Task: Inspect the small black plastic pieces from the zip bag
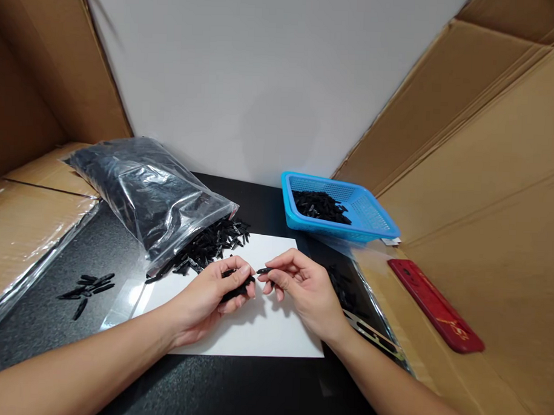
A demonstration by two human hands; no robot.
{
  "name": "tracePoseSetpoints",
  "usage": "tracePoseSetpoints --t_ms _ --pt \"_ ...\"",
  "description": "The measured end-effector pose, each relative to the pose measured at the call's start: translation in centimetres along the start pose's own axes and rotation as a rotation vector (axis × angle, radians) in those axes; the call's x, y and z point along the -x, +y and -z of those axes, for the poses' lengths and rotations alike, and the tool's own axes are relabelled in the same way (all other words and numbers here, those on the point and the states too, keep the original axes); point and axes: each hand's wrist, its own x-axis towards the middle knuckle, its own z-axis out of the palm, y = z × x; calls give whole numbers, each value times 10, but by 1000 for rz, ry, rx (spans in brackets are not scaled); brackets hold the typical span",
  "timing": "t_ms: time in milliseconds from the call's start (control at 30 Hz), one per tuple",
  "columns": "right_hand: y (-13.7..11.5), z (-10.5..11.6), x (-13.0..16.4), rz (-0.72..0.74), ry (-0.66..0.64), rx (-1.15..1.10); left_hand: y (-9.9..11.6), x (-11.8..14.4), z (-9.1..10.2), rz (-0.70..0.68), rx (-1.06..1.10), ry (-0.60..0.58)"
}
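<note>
Black pieces (pixel 238 289) in hand over a white sheet (pixel 263 337)

Cardboard panels (pixel 491 166) rise on the left and right, with a pale wall (pixel 273 68) behind. Between them spreads a black tabletop (pixel 252 388). On the left, a bulging clear bag (pixel 136 190) lies tilted, filled with dark contents, its mouth towards the white sheet. At the back right stands a blue basket (pixel 331 229), with a heap (pixel 320 206) of black bits towards its left end. Nearer, a long red case (pixel 437 305) lies along the right side.

Over the sheet, the left hand (pixel 210 296) curls around several of the pieces, thumb on top. Facing it, the right hand (pixel 306 284) pinches one slim piece (pixel 264 270) between thumb and fingertips; whether this touches the left fingers is too small to tell.

A loose pile (pixel 212 244) spills at the bag's mouth, partly onto the sheet. Beside the right forearm lies a slotted, gold-coloured strip (pixel 375 335). Smallest is the scattered cluster (pixel 87 287) at far left, well apart from the hands.
</note>
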Motion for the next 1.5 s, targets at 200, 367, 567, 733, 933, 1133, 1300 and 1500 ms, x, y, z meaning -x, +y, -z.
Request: tracePoseSetpoints --t_ms 200,367,567,733,933,1133,1300,1500 --pt "-2 -1 2 -11 8 5 3 0 -3 -39 36 -2" --pt "-4 -1 2 -22 24 18 4 2 -3 -46 76 -7" --pt "-4 -1 2 -20 19 18 2 2 -3 -35 33 -44" --pt "-4 -3 4 -39 -1 35 1 1 -4 -43 -47 -40" --pt "-5 -4 4 -56 -13 -7 0 2 -5 -131 -143 49" --pt "-4 -3 4 -48 -17 1 0 2 -5 -172 -177 75" --pt "-4 -2 3 -63 -12 -9 1 2 -5 -155 -151 66" --pt "-4 -2 3 -91 -11 -67 3 3 -5 -110 -86 48"
